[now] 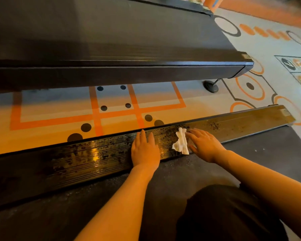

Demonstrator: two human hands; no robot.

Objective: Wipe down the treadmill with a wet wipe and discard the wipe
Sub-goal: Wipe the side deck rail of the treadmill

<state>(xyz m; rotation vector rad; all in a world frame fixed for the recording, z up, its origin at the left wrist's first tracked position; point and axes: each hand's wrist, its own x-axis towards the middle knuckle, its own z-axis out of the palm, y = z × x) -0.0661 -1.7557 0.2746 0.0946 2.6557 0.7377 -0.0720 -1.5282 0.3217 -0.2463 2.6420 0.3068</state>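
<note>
Left hand [145, 150] flat on wet ribbed treadmill side rail [87, 159]; right hand [204, 145] touching crumpled white wet wipe [181, 141] on rail.

The black ribbed side rail of the treadmill [97, 159] looks like hard plastic, glossy and streaky wet with beads of moisture. The crumpled white wet wipe [181, 141] is a soft papery cloth. The dark running belt [76, 211] is matt and grainy. The grey floor with orange lines and black dots [59, 110] looks smooth and printed.
</note>
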